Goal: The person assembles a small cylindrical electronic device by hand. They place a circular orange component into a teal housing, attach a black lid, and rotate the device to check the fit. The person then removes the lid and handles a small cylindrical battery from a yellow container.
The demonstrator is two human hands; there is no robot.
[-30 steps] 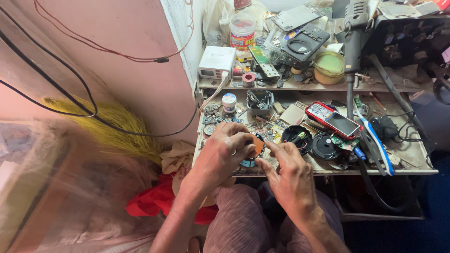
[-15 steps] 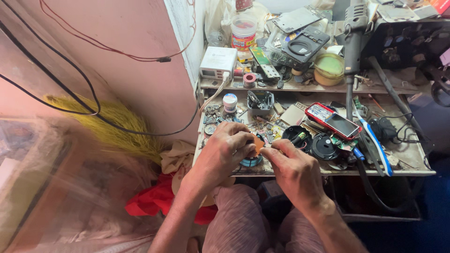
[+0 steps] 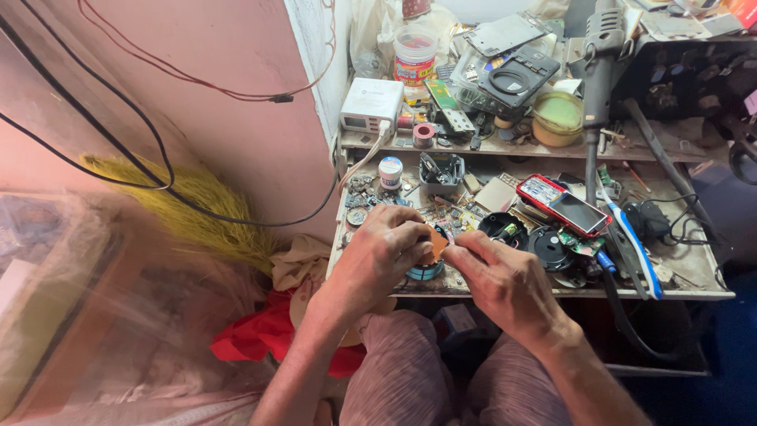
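My left hand (image 3: 385, 254) and my right hand (image 3: 501, 278) meet over the front edge of a cluttered workbench (image 3: 694, 292). Between their fingertips they pinch a small flat orange piece (image 3: 434, 243). Just beneath it a round blue-rimmed tin (image 3: 425, 272) sits on the bench. A red-cased phone (image 3: 564, 204) lies to the right of my hands, screen up, beside round black parts (image 3: 527, 233).
A white box charger (image 3: 371, 106) and a small reel of tape (image 3: 423, 134) sit on the upper shelf, with a yellow-green tin (image 3: 557, 115) and a grey handled tool (image 3: 597, 63). A straw broom (image 3: 201, 209) and red cloth (image 3: 260, 339) lie left.
My hands stay together on the orange piece and shift only slightly. The view has tilted a little.
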